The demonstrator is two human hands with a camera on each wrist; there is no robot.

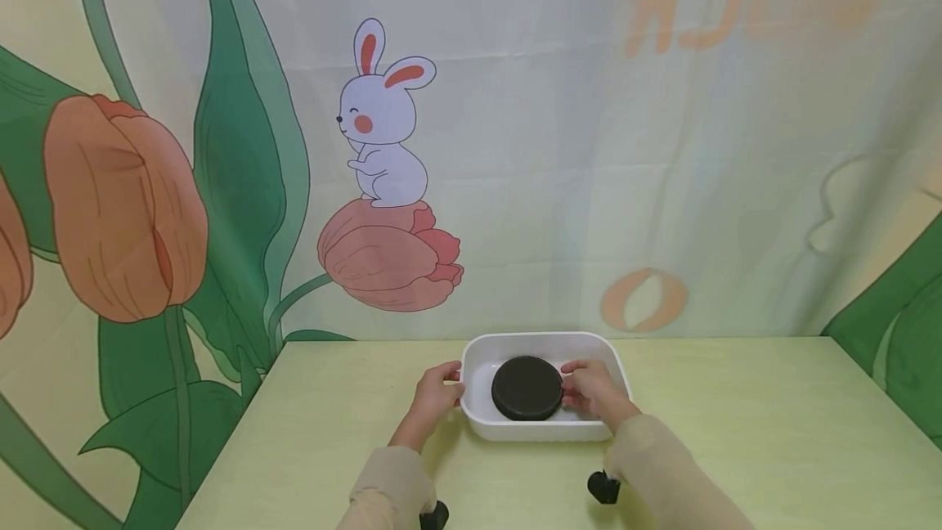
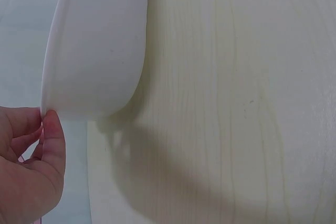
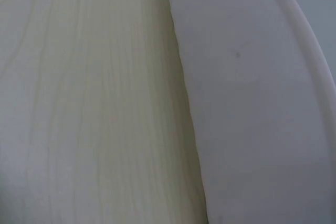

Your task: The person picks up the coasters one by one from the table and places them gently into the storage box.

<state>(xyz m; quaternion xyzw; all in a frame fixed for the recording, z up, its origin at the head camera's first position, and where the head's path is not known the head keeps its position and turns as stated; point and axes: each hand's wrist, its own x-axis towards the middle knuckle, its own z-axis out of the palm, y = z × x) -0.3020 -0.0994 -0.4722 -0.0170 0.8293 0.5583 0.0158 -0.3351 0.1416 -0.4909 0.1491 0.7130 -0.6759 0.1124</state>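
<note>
A white rectangular basin (image 1: 545, 432) with rounded corners stands on the table. Inside it is a thick black disc (image 1: 527, 388), its lower edge partly behind the basin's front wall. My left hand (image 1: 436, 395) is at the basin's left end; the left wrist view shows thumb and fingers pinching the rim of the basin (image 2: 100, 45). My right hand (image 1: 594, 391) reaches over the basin's right side, with bent fingers holding the disc's right edge. In the right wrist view only the outer wall of the basin (image 3: 247, 98) shows, and the hand is out of sight.
The pale yellow wood-grain table (image 1: 751, 415) extends on both sides of the basin. Behind its far edge hangs a cloth backdrop (image 1: 545, 186) printed with tulips and a rabbit. Small black wrist devices (image 1: 603, 487) show under both sleeves.
</note>
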